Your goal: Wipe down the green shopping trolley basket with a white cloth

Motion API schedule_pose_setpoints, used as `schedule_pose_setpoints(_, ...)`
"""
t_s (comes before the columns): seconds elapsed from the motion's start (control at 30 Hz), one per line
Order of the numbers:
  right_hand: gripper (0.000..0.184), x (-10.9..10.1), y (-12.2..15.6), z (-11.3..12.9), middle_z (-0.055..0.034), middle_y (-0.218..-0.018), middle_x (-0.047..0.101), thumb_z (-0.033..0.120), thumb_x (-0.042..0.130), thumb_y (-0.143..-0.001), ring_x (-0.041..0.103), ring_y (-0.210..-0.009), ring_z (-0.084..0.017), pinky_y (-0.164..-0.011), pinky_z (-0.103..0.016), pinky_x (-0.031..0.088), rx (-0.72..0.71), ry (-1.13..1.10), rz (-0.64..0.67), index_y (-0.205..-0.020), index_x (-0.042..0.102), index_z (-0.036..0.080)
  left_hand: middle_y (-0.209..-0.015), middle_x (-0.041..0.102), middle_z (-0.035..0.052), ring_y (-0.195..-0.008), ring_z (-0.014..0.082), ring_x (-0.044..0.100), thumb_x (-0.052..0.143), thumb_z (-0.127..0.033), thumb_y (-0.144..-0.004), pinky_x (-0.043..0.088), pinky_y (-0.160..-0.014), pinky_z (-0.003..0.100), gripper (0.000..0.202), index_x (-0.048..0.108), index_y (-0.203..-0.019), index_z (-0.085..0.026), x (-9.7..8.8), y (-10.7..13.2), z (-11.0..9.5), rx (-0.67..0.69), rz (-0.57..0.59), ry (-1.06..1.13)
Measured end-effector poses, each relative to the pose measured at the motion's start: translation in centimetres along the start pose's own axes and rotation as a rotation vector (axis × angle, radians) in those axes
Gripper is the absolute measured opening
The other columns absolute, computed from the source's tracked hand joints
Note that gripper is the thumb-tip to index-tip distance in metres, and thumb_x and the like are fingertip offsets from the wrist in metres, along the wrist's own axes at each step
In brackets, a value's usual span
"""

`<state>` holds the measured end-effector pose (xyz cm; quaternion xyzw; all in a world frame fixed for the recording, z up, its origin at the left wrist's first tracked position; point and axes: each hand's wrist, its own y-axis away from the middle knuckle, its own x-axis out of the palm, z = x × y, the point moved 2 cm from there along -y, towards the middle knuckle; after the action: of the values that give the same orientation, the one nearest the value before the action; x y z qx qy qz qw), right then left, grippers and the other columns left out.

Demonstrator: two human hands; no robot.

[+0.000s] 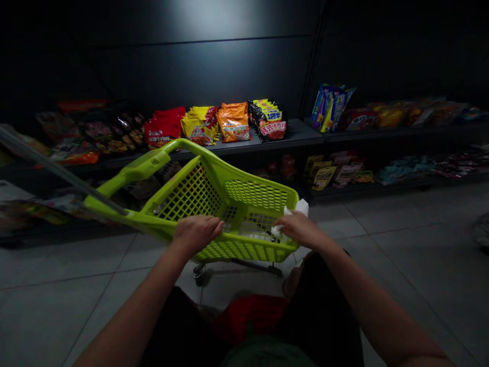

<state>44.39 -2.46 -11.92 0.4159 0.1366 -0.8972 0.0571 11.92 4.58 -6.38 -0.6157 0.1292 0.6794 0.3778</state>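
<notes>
A lime-green plastic shopping cart (237, 250) stands crosswise before me, its handle (141, 165) to the left and its basket bare inside. My left hand (198, 233) is closed around the basket's near rim, toward the handle end. At the right end, my right hand (300, 228) grips a crumpled white cloth or tissue (301, 208), pressed against the corner of the rim. Part of the white piece is covered by my fingers.
Behind the cart, a dark shelf (301, 133) carries red, yellow, orange and black noodle packets (234, 122). Blue snack bags (331, 108) stand farther right. Lower shelves hold more packets (324, 176). Grey floor tiles (385, 255) surround the cart; my knees are just below it.
</notes>
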Motion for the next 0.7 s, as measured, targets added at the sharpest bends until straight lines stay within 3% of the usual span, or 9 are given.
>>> schedule_pose_setpoints(0.1,0.034,0.8,-0.9,3.7,0.0003,-0.098,0.077,0.013,0.057,-0.077,0.069,-0.088,-0.019,-0.079,-0.027,0.052,-0.066,-0.220,0.287,-0.101,0.078,0.025,-0.078,0.074,0.0049,-0.069,0.0188,0.067,0.037,-0.047,-0.102,0.029,-0.054,0.030,0.048,0.070,-0.079,-0.022,-0.5,-0.1,0.0,0.037,0.040,0.054)
schedule_pose_setpoints(0.2,0.031,0.9,-1.9,6.1,-0.0007,-0.103,0.075,0.023,0.055,-0.085,0.068,-0.089,-0.017,-0.075,-0.025,0.052,-0.021,-0.366,0.197,-0.111,0.073,0.022,-0.086,0.074,0.0036,-0.078,0.0175,0.067,0.036,-0.045,-0.104,0.038,-0.063,0.029,0.043,0.071,-0.090,-0.023,-1.8,0.4,1.0,0.137,0.049,0.138)
schedule_pose_setpoints(0.27,0.031,1.4,-2.0,6.2,-0.0007,-0.099,0.075,0.027,0.056,-0.087,0.067,-0.085,-0.016,-0.071,-0.024,0.051,-0.033,-0.355,0.201,-0.113,0.071,0.022,-0.087,0.073,0.0050,-0.083,0.0181,0.067,0.035,-0.042,-0.104,0.042,-0.073,0.030,0.044,0.070,-0.089,-0.021,-2.7,0.9,2.3,0.156,0.008,0.119)
schedule_pose_setpoints(0.33,0.027,2.3,-1.8,5.3,0.0004,-0.089,0.075,0.023,0.060,-0.083,0.066,-0.074,-0.015,-0.064,-0.023,0.048,-0.063,-0.257,0.346,-0.107,0.074,0.024,-0.082,0.071,0.0067,-0.083,0.0196,0.066,0.034,-0.042,-0.104,0.042,-0.076,0.032,0.047,0.069,-0.083,-0.019,-3.2,1.3,3.8,0.118,-0.022,0.048)
schedule_pose_setpoints(0.47,0.026,3.9,-2.4,3.8,0.0008,-0.077,0.074,0.013,0.070,-0.069,0.062,-0.062,-0.015,-0.060,-0.024,0.044,-0.063,-0.079,0.598,-0.092,0.078,0.025,-0.078,0.072,0.0067,-0.075,0.0215,0.067,0.031,-0.049,-0.103,0.038,-0.061,0.031,0.055,0.070,-0.077,-0.020,-3.2,1.5,5.8,0.009,0.105,-0.012)
schedule_pose_setpoints(0.5,0.026,4.1,-3.1,4.3,0.0003,-0.079,0.074,0.013,0.070,-0.070,0.062,-0.065,-0.015,-0.062,-0.024,0.045,-0.070,-0.086,0.610,-0.094,0.077,0.024,-0.079,0.073,0.0060,-0.073,0.0218,0.068,0.029,-0.051,-0.103,0.035,-0.057,0.030,0.057,0.071,-0.078,-0.021,-3.2,1.4,6.0,-0.011,0.156,-0.006)
schedule_pose_setpoints(0.57,0.027,4.4,-4.7,6.1,-0.0022,-0.092,0.074,0.017,0.065,-0.079,0.065,-0.077,-0.016,-0.070,-0.025,0.047,-0.078,-0.165,0.506,-0.105,0.073,0.021,-0.084,0.075,0.0042,-0.071,0.0217,0.069,0.025,-0.052,-0.104,0.032,-0.054,0.029,0.059,0.072,-0.084,-0.023,-3.4,1.0,6.3,-0.058,0.210,0.019)
schedule_pose_setpoints(0.63,0.031,4.9,-6.1,8.5,-0.0056,-0.107,0.072,0.020,0.060,-0.086,0.065,-0.092,-0.018,-0.079,-0.027,0.049,-0.091,-0.252,0.344,-0.116,0.067,0.018,-0.090,0.076,0.0036,-0.074,0.0211,0.070,0.022,-0.050,-0.105,0.032,-0.053,0.028,0.058,0.071,-0.090,-0.024,-3.8,0.6,6.7,-0.112,0.184,0.019)
schedule_pose_setpoints(0.7,0.034,6.0,-6.7,10.4,-0.0065,-0.110,0.070,0.018,0.061,-0.085,0.063,-0.095,-0.018,-0.081,-0.026,0.048,-0.128,-0.274,0.358,-0.119,0.063,0.018,-0.092,0.077,0.0042,-0.077,0.0208,0.071,0.022,-0.048,-0.105,0.031,-0.053,0.028,0.057,0.071,-0.091,-0.022,-4.0,0.3,7.1,-0.151,0.135,-0.005)
